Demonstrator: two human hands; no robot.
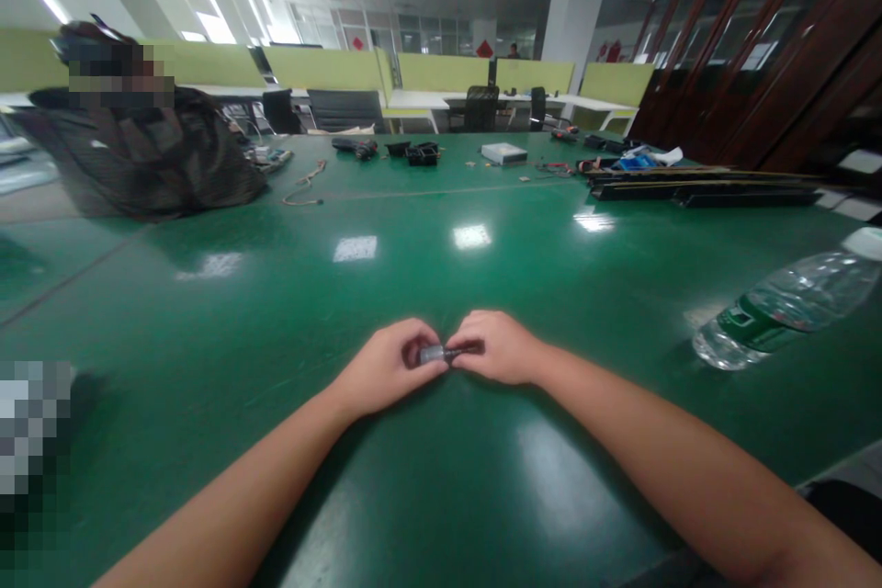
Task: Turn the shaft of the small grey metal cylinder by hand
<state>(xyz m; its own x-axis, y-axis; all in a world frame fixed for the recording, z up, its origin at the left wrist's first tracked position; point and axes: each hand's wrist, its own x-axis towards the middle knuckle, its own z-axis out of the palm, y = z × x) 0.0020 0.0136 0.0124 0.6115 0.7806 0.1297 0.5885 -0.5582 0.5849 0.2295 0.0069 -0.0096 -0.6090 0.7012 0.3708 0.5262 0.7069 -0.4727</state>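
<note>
Near the middle of the green table (413,276), both hands meet around one small slim item. The fingers and thumb of my left hand (386,367) close on its greyish, see-through cylinder (433,355). My right hand (500,349) pinches the dark, narrow end piece (469,348) that points right, in line with the cylinder. Fingers partly cover both parts, and their exact kind is too small to make out. I cannot tell whether the two parts are joined or just touching.
A clear water bottle (778,312) with a green label leans at right. Black strips (703,188), a light box (503,153) and black parts (422,153) lie at the far side. A dark bag (158,156) sits far left, a pixelated thing (31,427) near left.
</note>
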